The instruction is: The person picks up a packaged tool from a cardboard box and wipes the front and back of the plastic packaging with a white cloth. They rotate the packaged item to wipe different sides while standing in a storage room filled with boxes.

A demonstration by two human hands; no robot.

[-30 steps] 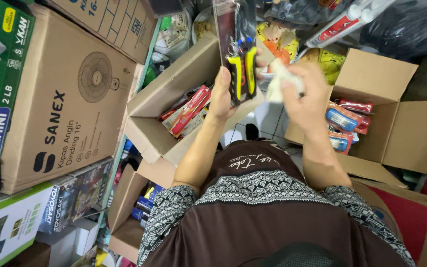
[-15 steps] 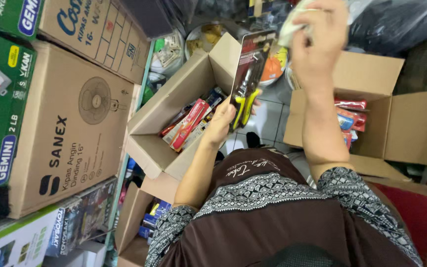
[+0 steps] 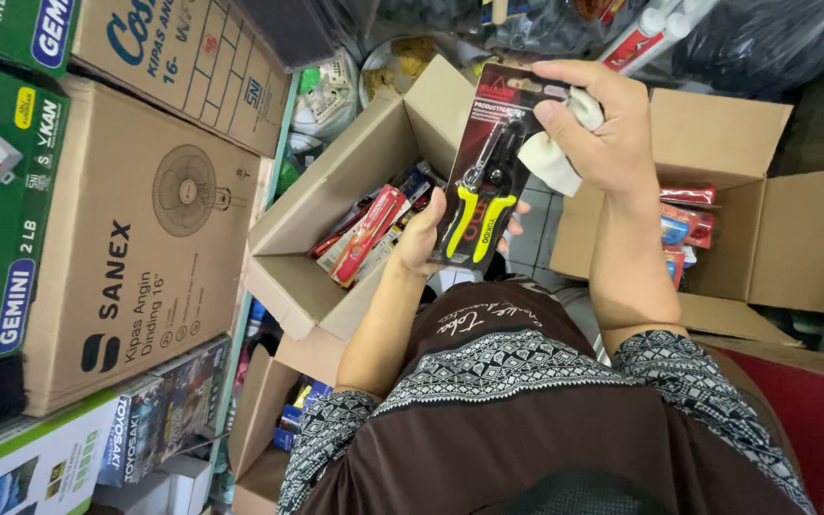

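A carded pack of yellow-handled cutters (image 3: 490, 174) is held up in front of me. My left hand (image 3: 424, 238) grips its lower end from below. My right hand (image 3: 601, 124) pinches the pack's top edge with thumb and fingers while also clutching a crumpled white cloth (image 3: 560, 151) against the card. Below the pack stands an open cardboard box (image 3: 336, 200) with red packaged tools inside. To the right is a second open box (image 3: 765, 219) holding several red and blue packs.
Large cartons (image 3: 145, 238) are stacked on the left, with green boxes (image 3: 2, 172) at the far left. Smaller open boxes (image 3: 269, 420) sit low beside my knee. Black plastic bags (image 3: 774, 38) and clutter fill the top. Tiled floor (image 3: 536, 238) shows between the boxes.
My right hand dropped from high up, where it held the cloth clear, onto the pack's top edge. My left hand keeps hold of the pack's lower end.
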